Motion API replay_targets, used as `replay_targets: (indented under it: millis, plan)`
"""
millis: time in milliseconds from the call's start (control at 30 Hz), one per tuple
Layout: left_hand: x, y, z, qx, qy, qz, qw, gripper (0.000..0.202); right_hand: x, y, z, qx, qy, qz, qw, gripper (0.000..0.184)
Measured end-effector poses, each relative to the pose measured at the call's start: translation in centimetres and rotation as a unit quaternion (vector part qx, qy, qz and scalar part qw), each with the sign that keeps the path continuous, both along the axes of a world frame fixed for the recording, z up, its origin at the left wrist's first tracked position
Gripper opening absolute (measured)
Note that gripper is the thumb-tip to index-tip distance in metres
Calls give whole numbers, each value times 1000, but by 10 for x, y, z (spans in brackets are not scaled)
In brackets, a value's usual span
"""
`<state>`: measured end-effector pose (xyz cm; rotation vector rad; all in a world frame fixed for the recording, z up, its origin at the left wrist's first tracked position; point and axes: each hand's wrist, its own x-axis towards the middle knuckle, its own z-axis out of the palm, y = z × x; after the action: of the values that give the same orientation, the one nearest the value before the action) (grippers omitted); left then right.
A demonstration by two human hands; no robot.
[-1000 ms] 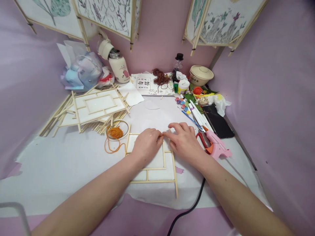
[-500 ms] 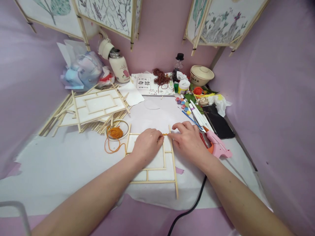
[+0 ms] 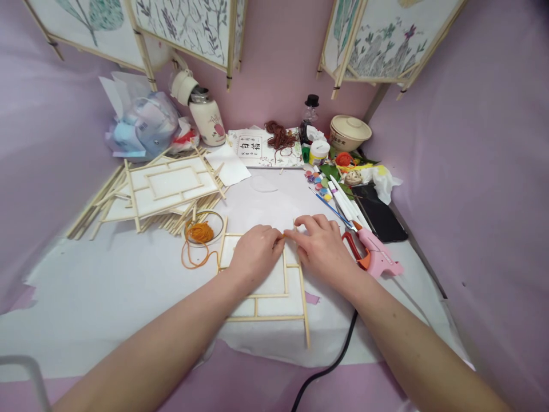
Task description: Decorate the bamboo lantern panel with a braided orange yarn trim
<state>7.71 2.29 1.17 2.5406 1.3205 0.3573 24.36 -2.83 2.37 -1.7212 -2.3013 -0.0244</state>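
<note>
A frame of thin wooden sticks [image 3: 285, 280] backed with white sheet lies on the table in front of me. My left hand [image 3: 257, 252] rests over its upper part, thumb and fingers pinched on orange yarn at the top stick. My right hand [image 3: 321, 246] is at the frame's top right corner, fingers apart, its index fingertip touching the yarn beside the left fingertips. Most of the worked yarn is hidden under my fingers. A ball of orange yarn [image 3: 201, 232] sits to the left by a tape ring, its loose strand looping toward the frame.
Another stick frame [image 3: 171, 183] lies on piled sticks at left. A pink glue gun [image 3: 377, 252], red-handled tool [image 3: 354, 246], black phone [image 3: 381, 212] and white pens [image 3: 343, 200] lie right. An open bottle [image 3: 208, 120] and booklet [image 3: 253, 149] are behind; a black cable [image 3: 330, 366] runs in front.
My right hand has shifted slightly left, its index fingertip now meeting the left fingertips and covering the orange yarn that showed on the top stick. My left hand has barely moved.
</note>
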Motion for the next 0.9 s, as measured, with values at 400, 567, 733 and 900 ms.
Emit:
replay_targets:
  millis: [400, 567, 733, 900]
  plan:
    - [1, -5, 5, 55, 14, 0, 998, 32, -3, 0, 0, -17, 15, 21, 1000, 27]
    - [-2, -5, 10, 73, 43, -12, 996, 21, -3, 0, -1, -13, 9, 20, 1000, 29]
    - [-4, -6, 15, 44, 76, -5, 996, 22, -2, 0, -2, -8, 2, 22, 1000, 30]
    - [-8, -2, 12, 39, 103, -15, 994, 24, -1, 0, -2, -6, 0, 22, 1000, 28]
